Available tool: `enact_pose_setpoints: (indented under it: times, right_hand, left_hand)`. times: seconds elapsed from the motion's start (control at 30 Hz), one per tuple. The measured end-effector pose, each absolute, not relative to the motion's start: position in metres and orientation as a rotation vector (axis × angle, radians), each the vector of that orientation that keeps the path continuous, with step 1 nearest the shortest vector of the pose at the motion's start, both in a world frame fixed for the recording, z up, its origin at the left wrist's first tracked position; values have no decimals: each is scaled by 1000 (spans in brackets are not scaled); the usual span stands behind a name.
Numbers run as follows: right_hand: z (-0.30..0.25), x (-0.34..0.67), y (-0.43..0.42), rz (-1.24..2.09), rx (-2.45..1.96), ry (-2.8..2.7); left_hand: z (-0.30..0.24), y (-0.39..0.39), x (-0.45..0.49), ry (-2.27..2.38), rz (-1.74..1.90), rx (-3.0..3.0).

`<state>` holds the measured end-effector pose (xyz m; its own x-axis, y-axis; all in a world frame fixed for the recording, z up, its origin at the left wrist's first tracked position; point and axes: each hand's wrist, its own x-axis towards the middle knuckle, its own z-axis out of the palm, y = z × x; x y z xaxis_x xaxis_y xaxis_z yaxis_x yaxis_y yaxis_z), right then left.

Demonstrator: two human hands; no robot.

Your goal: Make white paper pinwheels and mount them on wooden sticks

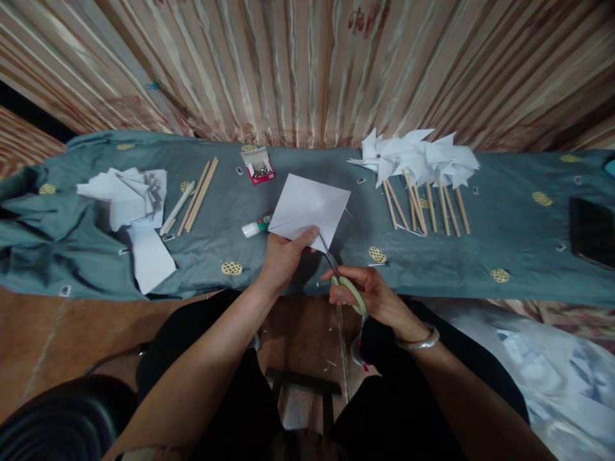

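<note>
White paper square [310, 203]: held over the middle of the cloth-covered table, one corner towards the person, a faint crease running in from its left corner
Left hand [288, 253]: grasping the paper near its lower edge, thumb flat on top, the other fingers mostly hidden underneath
Scissors [354, 296]: pale green handles, dark blades at the paper's near corner, one blade lying over its face; how wide they stand open is too small to tell
Right hand [365, 287]: fingers curled round the handles, a silver bracelet [419, 340] at the wrist
Glue stick [250, 229]: lying just left of the paper, white at one end and green at the other, the green end meeting the paper's left corner in this view
Red and white box [262, 180]: beyond the glue stick, lid raised, small shiny metal pieces inside
Wooden sticks [202, 194]: a few lying side by side, left of the box, with a white rod [177, 207] beside them
Loose papers [127, 200]: an overlapping pile at far left, one sheet nearest the person
Pinwheels [418, 157]: white, bunched to the right, their wooden handles [431, 207] pointing towards the person
Green cloth [504, 224]: covering the table, dotted with yellow pineapples
Striped curtain [288, 64]: hanging behind the table
</note>
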<state>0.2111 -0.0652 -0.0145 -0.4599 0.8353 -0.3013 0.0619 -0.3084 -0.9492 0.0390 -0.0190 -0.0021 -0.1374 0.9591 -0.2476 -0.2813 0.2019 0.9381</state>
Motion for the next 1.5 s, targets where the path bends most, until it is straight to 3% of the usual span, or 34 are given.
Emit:
enact_pose_setpoints:
  times: [1.5]
  right_hand:
    - [-15, 208, -64, 1867, -1265, -1275]
  left_hand:
    - [0, -17, 37, 1202, 1282, 748]
